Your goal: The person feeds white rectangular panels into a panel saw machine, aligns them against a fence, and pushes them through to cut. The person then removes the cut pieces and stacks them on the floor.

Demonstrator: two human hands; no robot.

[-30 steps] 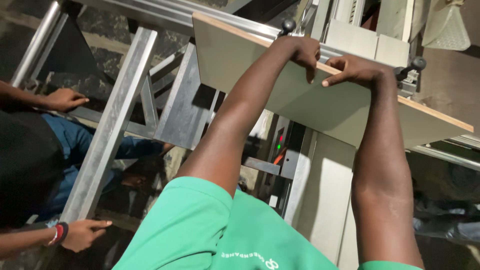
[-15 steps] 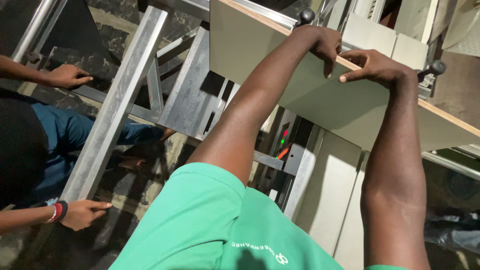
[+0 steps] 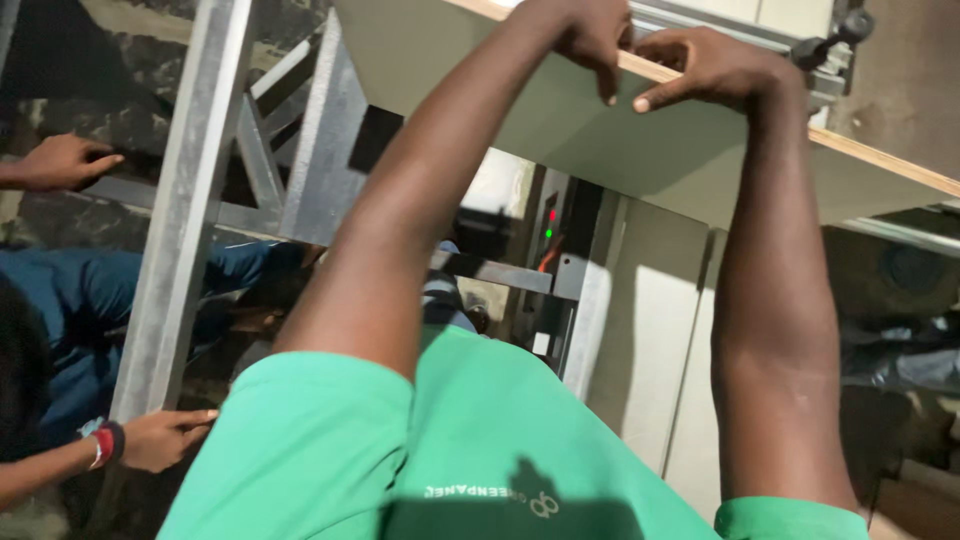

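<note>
Board (image 3: 640,150) top & left hand (image 3: 590,35) cut off

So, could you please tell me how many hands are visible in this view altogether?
4. The left hand and right hand grip the edge of the pale board at top. A co-worker's upper hand and lower hand rest on the metal frame at left. Others may be hidden.

We see a pale grey-green board (image 3: 640,150) with a light tan, raw-wood edge where our left hand (image 3: 590,35) and right hand (image 3: 705,65) lie. Our shirt (image 3: 450,450) is bright green with small white print. The metal frame (image 3: 185,200) is dull silver-grey. Near its left edge a co-worker's hand (image 3: 165,438) wears a red and black wristband (image 3: 105,443), beside blue clothing (image 3: 70,320). The machine cabinet (image 3: 650,330) is cream, with small red and green lights (image 3: 549,224).
</note>
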